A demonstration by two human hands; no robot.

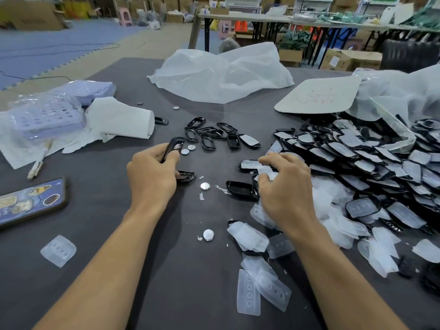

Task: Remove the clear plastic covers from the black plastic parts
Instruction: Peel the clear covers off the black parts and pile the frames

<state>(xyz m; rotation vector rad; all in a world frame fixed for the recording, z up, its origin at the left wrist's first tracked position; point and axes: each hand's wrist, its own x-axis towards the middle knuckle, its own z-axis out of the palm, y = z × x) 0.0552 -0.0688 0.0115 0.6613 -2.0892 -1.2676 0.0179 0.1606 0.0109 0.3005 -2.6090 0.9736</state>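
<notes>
Operator: So, what's on the grey table (119,270)?
Spotter: A heap of covered black parts (371,163), to your right. Your right hand (287,186) sits at the heap's left edge, fingers curled, pinching a clear cover (266,171).
Operator: And my left hand (152,177)?
Spotter: Well left of the heap — fingers wrapped round one black part (175,144), beside two coins (188,150).

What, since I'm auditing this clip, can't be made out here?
Head view:
black part in left hand: fingers hide most of it.
right hand: its back hides whether it holds anything.
pile of covered parts: cut off by right edge.
red writing on card: too blurred.
</notes>
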